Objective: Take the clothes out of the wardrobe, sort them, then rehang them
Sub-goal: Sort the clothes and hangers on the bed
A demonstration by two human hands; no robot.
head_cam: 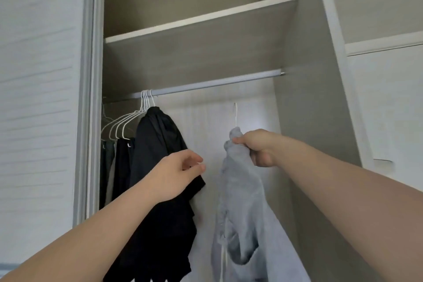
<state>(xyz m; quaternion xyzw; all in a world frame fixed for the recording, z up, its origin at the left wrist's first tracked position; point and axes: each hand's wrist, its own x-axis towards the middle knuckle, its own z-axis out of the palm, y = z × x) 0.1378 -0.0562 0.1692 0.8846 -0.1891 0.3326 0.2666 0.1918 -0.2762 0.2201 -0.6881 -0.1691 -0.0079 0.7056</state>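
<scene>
My right hand grips the top of a light grey garment on a white hanger, whose hook points up, below the grey wardrobe rail. The garment hangs down from my fist. My left hand hovers with loosely curled fingers in front of a black garment that hangs from the rail's left end; it holds nothing. Several white hangers with dark clothes are bunched at the far left of the rail.
A shelf runs above the rail. The sliding door frame stands at the left, and the wardrobe's side panel at the right. The rail's right half is bare.
</scene>
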